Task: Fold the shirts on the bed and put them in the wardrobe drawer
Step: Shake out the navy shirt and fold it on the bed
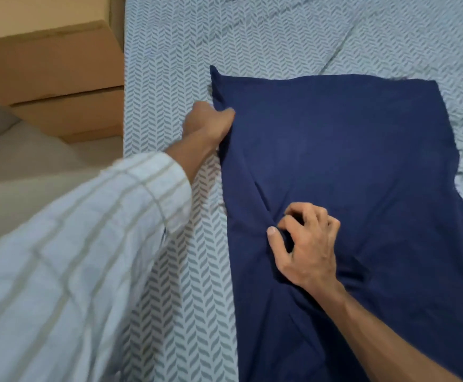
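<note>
A navy blue shirt lies spread flat on the bed, running from the middle of the view to the lower right corner. My left hand grips the shirt's left edge near its far corner, fingers closed around the cloth. My right hand pinches a bunch of the same shirt lower down, near the left edge, and creases radiate from that pinch. The wardrobe drawer is out of view.
The bed carries a pale sheet with a grey herringbone print, rumpled at the far right. Two stacked cardboard boxes stand on the floor against the bed's left side. My left arm wears a white checked sleeve.
</note>
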Demonstrator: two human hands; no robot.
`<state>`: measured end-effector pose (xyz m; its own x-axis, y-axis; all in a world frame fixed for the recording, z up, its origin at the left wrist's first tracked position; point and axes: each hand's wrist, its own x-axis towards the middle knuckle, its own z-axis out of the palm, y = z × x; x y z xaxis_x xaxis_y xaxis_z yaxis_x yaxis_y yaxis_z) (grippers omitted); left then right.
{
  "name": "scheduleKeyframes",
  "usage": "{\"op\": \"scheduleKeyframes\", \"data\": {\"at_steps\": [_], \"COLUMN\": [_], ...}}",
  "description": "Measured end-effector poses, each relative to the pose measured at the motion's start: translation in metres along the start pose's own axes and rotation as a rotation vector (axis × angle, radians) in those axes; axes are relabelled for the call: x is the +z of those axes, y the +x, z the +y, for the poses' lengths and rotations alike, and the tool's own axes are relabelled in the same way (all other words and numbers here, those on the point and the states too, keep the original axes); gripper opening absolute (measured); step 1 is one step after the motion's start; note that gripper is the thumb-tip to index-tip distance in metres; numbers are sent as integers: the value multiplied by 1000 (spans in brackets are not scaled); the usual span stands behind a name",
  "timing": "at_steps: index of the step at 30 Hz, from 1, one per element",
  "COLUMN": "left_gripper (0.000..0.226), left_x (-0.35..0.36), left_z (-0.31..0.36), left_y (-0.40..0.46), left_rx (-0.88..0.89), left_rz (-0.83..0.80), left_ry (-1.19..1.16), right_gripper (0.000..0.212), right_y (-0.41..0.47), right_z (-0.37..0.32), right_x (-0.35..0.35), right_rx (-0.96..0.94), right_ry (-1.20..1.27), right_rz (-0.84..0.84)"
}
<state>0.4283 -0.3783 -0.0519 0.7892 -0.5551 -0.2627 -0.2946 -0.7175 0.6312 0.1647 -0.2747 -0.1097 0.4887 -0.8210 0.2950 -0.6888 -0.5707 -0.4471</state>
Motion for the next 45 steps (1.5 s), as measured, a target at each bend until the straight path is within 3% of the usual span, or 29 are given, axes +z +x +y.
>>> {"op": "scheduleKeyframes", "data": {"at_steps": [4,9,15,20,25,30,34,37,39,45], "left_gripper": [66,46,42,20,38,27,26,28,31,20], "left_x": [3,7,10,35,77,100,80,52,32,-20], "left_z": [39,51,75,122,141,125,113,74,31,-97], "left_y": [38,66,66,41,28,33,16,-30,-78,-205], "left_rx": [74,100,133,208,255,264,290,387,384,66], "left_rz": [74,87,162,-31,-195,-228,-290,-119,-95,-281], "left_ry": [122,224,67,-147,-87,-3,-170,-151,-119,-1], "right_gripper": [20,19,19,18,16,16,16,17,18,18], "right_y": [0,-1,-5,-5,-6,-6,-6,-5,-6,-4], "right_z": [-1,1,3,1,4,6,6,4,0,-10], "right_x": [0,0,2,2,5,10,9,6,0,-20], "right_rx": [-14,-13,48,170,168,158,158,171,188,232], "right_ry": [16,61,169,55,57,59,56,59,53,17], "right_rz": [25,62,128,207,210,202,181,154,130,-16]}}
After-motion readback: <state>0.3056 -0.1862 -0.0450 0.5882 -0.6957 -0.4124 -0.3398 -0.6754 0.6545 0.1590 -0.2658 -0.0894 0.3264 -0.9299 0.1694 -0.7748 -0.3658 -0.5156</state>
